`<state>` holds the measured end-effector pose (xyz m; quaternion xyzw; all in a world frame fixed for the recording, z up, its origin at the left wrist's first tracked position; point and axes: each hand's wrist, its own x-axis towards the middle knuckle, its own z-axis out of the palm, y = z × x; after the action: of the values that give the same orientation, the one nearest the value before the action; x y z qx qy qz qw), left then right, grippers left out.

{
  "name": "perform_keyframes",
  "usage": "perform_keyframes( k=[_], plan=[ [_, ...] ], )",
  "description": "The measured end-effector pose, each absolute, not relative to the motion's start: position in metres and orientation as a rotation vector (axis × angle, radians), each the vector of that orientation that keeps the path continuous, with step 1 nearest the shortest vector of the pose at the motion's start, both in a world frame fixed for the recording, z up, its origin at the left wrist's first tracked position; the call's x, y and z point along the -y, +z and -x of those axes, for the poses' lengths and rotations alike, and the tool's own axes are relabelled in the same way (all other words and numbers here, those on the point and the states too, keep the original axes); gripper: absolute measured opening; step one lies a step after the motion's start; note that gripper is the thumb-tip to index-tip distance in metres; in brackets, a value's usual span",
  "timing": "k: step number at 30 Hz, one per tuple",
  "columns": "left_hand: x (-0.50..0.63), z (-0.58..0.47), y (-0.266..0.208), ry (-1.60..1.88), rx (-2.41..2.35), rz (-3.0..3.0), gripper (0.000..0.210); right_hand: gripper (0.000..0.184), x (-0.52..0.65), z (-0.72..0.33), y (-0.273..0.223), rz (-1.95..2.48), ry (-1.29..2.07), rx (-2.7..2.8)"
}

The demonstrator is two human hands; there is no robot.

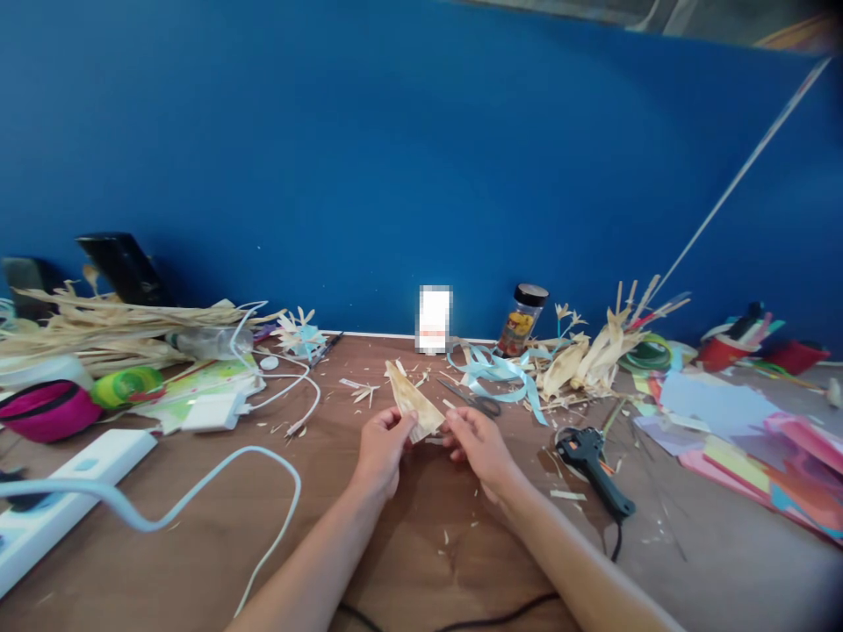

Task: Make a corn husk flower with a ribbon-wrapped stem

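Between my two hands, above the brown table, is a pale dried corn husk piece [416, 397], broad at the bottom and pointed at the upper left. My left hand [385, 446] pinches its lower left edge between thumb and fingers. At the lower right corner, the thumb and fingers of my right hand [479, 446] close on the same husk. Just behind my right hand lie scissors [486, 404], partly hidden by it. Small husk scraps [361, 388] are scattered behind my left hand.
Right of my arms lies a black glue gun [594, 470] with a cord. Light-blue ribbon [500, 373], a black-lidded jar [522, 320] and husk bundles [583, 355] stand behind it. Coloured paper [717, 404] covers the far right. At left are a power strip [85, 478] and white cables [263, 452].
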<state>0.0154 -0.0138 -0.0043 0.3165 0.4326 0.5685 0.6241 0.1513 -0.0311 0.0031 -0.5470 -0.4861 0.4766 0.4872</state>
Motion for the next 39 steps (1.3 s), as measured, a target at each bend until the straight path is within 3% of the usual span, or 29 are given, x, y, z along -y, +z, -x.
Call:
perform_keyframes(
  k=[5, 39],
  plan=[
    [0.0186, -0.0203, -0.0093, 1.302, -1.010, -0.852, 0.023, 0.031, 0.0334, -0.1462, -0.0002, 1.250, 1.380, 1.103],
    [0.0187, -0.0238, -0.0076, 1.253, -0.998, -0.750, 0.024, 0.027, 0.0331, -0.1524, -0.0023, 1.185, 1.513, 1.081]
  ],
)
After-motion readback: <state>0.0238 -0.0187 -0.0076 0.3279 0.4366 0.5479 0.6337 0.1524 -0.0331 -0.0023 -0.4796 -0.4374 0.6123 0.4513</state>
